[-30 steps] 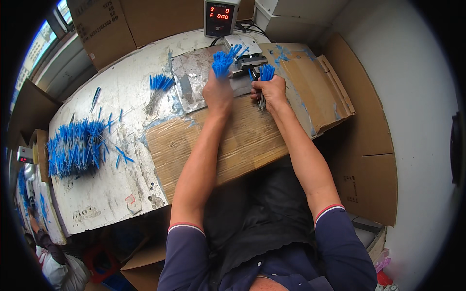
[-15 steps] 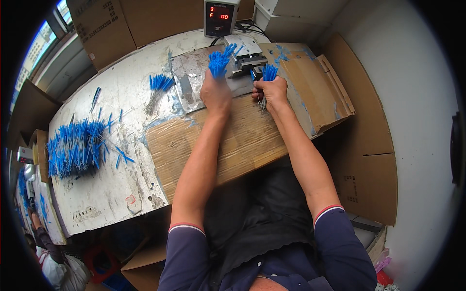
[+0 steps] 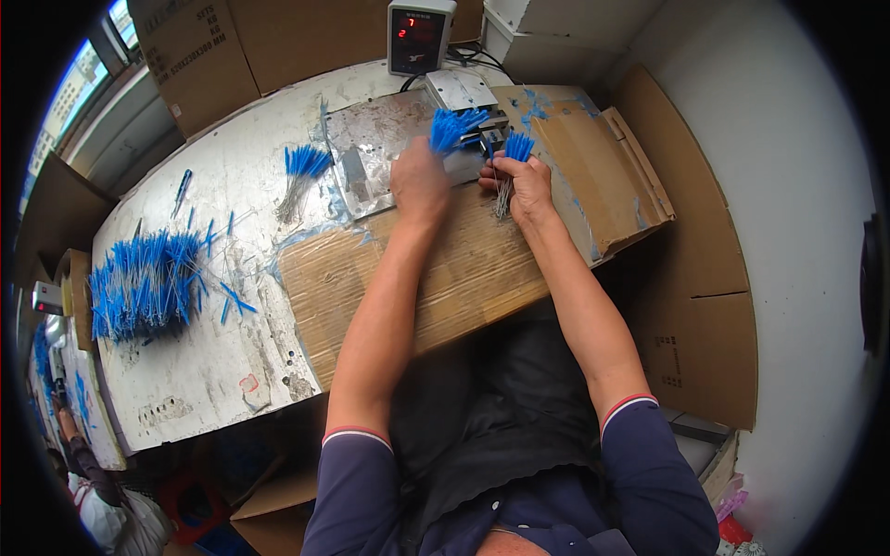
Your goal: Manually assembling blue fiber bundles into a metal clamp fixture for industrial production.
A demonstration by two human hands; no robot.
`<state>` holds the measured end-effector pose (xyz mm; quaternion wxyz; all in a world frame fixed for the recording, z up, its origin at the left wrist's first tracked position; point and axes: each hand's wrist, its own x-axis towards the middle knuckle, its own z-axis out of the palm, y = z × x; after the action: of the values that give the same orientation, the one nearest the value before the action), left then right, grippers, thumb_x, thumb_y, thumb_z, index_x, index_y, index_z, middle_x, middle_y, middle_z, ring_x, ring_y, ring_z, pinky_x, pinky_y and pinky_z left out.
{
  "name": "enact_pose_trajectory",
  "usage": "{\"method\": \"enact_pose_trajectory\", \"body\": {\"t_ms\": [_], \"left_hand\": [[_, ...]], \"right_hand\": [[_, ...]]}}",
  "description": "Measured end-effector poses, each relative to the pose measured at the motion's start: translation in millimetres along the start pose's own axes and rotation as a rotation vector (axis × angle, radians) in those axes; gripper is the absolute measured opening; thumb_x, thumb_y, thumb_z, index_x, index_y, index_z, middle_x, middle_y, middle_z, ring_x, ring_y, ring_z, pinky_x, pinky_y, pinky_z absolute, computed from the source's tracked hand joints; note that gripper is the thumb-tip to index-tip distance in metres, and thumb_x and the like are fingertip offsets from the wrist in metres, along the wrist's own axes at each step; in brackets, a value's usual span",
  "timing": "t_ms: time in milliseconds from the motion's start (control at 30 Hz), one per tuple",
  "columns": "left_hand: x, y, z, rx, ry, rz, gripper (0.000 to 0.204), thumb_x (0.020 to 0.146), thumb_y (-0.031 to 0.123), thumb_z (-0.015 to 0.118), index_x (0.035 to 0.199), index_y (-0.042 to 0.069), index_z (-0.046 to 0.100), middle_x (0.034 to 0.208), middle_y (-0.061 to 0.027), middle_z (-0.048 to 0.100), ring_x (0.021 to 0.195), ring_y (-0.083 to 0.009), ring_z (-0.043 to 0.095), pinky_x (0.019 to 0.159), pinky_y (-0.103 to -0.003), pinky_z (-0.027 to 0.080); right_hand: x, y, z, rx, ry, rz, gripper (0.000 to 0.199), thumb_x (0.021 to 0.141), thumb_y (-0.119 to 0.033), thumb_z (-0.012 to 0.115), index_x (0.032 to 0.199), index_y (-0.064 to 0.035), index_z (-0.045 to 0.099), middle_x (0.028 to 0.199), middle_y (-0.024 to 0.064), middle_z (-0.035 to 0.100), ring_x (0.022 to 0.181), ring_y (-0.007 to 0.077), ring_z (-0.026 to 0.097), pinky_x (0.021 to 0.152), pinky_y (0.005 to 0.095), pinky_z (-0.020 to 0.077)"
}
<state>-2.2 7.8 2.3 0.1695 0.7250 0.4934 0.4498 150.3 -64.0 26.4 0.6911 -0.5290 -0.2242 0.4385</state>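
Observation:
My left hand [image 3: 422, 185], slightly blurred, is closed around a bunch of blue-tipped wires [image 3: 456, 130]. Their blue ends fan out to the right, in front of the small metal machine [image 3: 462, 90] and partly over it. Close beside the machine's dark jaw, my right hand [image 3: 528, 185] pinches a smaller bunch of blue-tipped wires [image 3: 519, 145], blue ends up. Thin silvery wire ends [image 3: 502, 199] hang below its fingers. Whether a single wire passes between the two hands cannot be made out.
Behind the machine stands a display box [image 3: 417, 39] with red digits. A small bundle [image 3: 304, 167] and a large pile of blue-tipped wires [image 3: 148, 283] lie to the left, near a pen [image 3: 182, 192]. Flattened cardboard [image 3: 408, 287] covers the front edge; a cardboard box [image 3: 593, 157] sits right.
My left hand has shifted a little right, and its bunch now leans right toward the machine. My right hand has turned slightly, showing more wire ends. The red digits have changed.

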Motion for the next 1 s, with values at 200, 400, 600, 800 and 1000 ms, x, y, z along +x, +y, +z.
{"method": "enact_pose_trajectory", "body": {"t_ms": [200, 400, 600, 800, 1000], "left_hand": [[-0.9, 4.8, -3.4, -0.003, -0.02, 0.0, 0.013, 0.091, 0.011, 0.057, 0.099, 0.004, 0.064, 0.088, -0.0209, 0.068, 0.084, -0.0418, 0.065, 0.077, -0.053, 0.048], [-1.6, -4.0, 1.0, 0.04, 0.002, 0.096, 0.016, 0.083, 0.004, 0.064, 0.099, 0.005, 0.064, 0.089, -0.0186, 0.068, 0.086, -0.0396, 0.065, 0.078, -0.051, 0.049], [-3.2, -3.3, 4.6, 0.139, 0.054, 0.191, 0.009, 0.084, 0.006, 0.06, 0.092, 0.005, 0.063, 0.086, -0.0154, 0.067, 0.085, -0.0366, 0.065, 0.077, -0.049, 0.049], [-1.1, -1.8, -0.6, 0.101, 0.053, 0.012, 0.011, 0.085, 0.005, 0.063, 0.096, 0.005, 0.063, 0.086, -0.0185, 0.068, 0.084, -0.0395, 0.066, 0.075, -0.05, 0.049], [-0.4, -0.8, -1.2, 0.008, 0.111, -0.022, 0.009, 0.086, 0.009, 0.065, 0.094, 0.005, 0.062, 0.085, -0.0182, 0.068, 0.083, -0.0399, 0.066, 0.073, -0.051, 0.049]], "right_hand": [[-3.9, 0.3, 2.4, -0.054, 0.015, 0.0, 0.021, 0.082, 0.006, 0.071, 0.1, 0.0036, 0.06, 0.086, 0.0124, 0.068, 0.07, 0.022, 0.071, 0.06, 0.0342, 0.0638], [-12.5, 4.2, 13.6, -0.225, -0.021, -0.057, 0.021, 0.079, 0.007, 0.07, 0.099, 0.004, 0.063, 0.082, 0.0088, 0.067, 0.068, 0.0198, 0.07, 0.057, 0.0326, 0.0624], [-8.3, 4.8, 14.3, -0.531, 0.093, -0.189, 0.012, 0.08, 0.006, 0.066, 0.091, 0.0046, 0.063, 0.079, 0.0091, 0.067, 0.063, 0.0187, 0.069, 0.052, 0.0322, 0.0616], [-1.7, 8.2, 16.5, -0.36, 0.162, -0.211, 0.008, 0.081, 0.007, 0.065, 0.088, 0.0051, 0.061, 0.077, 0.011, 0.067, 0.062, 0.02, 0.07, 0.052, 0.033, 0.0626], [16.4, 10.9, 25.6, -0.329, 0.243, -0.212, 0.01, 0.081, 0.01, 0.064, 0.088, 0.0053, 0.059, 0.078, 0.0127, 0.066, 0.062, 0.0224, 0.071, 0.051, 0.0346, 0.0627]]}}
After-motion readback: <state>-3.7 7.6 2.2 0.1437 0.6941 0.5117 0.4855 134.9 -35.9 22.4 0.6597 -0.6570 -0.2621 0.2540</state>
